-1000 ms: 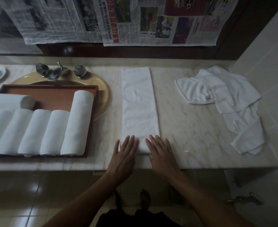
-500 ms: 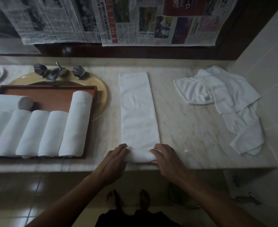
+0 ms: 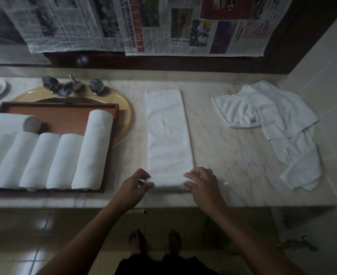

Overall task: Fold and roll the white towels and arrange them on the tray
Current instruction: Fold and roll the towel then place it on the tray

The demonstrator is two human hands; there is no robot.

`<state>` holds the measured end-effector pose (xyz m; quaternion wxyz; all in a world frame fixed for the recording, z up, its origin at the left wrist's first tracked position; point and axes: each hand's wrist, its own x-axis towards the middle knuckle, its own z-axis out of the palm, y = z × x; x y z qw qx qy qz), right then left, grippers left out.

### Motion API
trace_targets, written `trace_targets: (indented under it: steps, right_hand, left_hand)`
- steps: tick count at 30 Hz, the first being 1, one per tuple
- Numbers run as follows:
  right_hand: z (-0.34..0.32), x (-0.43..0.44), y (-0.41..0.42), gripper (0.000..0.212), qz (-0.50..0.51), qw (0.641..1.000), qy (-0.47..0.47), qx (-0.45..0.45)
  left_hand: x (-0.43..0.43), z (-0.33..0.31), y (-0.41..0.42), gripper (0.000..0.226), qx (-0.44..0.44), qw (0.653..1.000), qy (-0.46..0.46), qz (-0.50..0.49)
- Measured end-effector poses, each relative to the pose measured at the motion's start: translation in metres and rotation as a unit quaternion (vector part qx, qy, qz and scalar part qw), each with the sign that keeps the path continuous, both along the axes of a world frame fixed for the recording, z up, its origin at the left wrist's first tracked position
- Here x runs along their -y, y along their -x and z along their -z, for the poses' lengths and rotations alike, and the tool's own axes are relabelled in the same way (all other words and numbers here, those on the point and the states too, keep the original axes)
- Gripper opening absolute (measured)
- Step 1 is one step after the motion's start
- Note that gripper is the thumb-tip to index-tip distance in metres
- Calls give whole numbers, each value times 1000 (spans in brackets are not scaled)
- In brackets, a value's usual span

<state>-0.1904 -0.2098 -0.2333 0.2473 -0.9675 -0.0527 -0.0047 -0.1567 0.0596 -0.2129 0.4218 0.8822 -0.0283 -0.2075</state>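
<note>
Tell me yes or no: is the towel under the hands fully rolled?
No, left hand and right hand grip only the rolled near end of the folded towel; the rest lies flat.

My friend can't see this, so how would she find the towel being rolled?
On the marble counter, look right of the wooden tray. The towel lies as a long flat strip, its near end curled up between the left hand and right hand. The rolled towels are finished; the loose towels are crumpled.
</note>
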Motion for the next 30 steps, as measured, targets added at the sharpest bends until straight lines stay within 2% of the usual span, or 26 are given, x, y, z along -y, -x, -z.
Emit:
trace_targets:
  steps: [2, 4, 6, 9, 11, 13, 15, 18, 21, 26, 30]
  right_hand:
    - [0, -9, 3, 27, 18, 999, 5, 47]
    - [4, -17, 9, 43, 5, 997, 20, 68]
    - [9, -24, 17, 58, 0, 997, 30, 69]
    - [18, -30, 24, 69, -8, 997, 53, 56]
    - [23, -32, 26, 76, -21, 997, 70, 37]
    - [24, -32, 23, 81, -33, 996, 78, 27]
    - [22, -30, 18, 80, -51, 993, 105, 26]
    - [21, -27, 4, 85, -74, 985, 157, 1]
    - [20, -24, -12, 97, -90, 981, 170, -28]
    - [10, -16, -23, 88, -114, 981, 151, -28]
    - [3, -7, -9, 68, -114, 987, 95, -61]
  left_hand:
    - [4, -2, -1, 13, -9, 1000, 6, -25]
    - [6, -1, -1, 11, -8, 999, 7, -44]
    - [8, -1, -2, 11, -9, 998, 6, -58]
    - [13, 0, -2, 14, -3, 997, 5, -74]
    - [18, 2, 2, 21, 54, 994, -54, -78]
    - [26, 9, 12, 38, 164, 974, -157, -14]
    - [38, 16, 22, 59, 232, 945, -218, 73]
    - [50, 30, 19, 83, 247, 917, -270, 157]
    - [46, 39, 5, 90, 216, 915, -291, 178]
    - [27, 33, -14, 82, 213, 912, -273, 221]
    - [9, 26, -4, 67, 212, 917, -238, 240]
